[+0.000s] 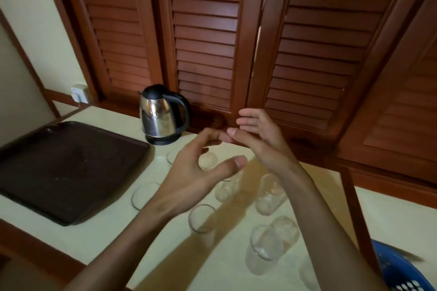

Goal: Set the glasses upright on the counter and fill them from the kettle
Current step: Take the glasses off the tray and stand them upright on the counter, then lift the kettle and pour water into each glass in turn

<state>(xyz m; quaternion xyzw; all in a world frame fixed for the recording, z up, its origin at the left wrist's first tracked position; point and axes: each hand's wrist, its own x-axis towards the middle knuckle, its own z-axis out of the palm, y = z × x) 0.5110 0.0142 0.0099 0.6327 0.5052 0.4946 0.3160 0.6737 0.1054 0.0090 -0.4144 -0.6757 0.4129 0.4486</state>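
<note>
While both hands hover above the glasses (267, 196) on the counter (113, 238), the task sits between righting and pouring. The left hand (196, 170) curls loosely on nothing; the right hand (257, 139) is spread, empty. Next, probably, a reach to the kettle (163, 116) behind them, gripping its handle.

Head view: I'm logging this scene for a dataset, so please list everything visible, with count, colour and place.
Kettle: one, steel with black lid, handle and base, back of counter.
Tray: one, dark brown, left on counter.
Glasses: several, clear, on the counter under the hands; exact count and which are upright unclear.
Counter: one, pale cream, wood-edged.
Louvred doors: reddish-brown wood, behind counter.
Wall socket: one, white, left wall.
Basket: one, blue, bottom right.
Left hand: fingers curved, empty, above glasses.
Right hand: fingers extended, empty.
</note>
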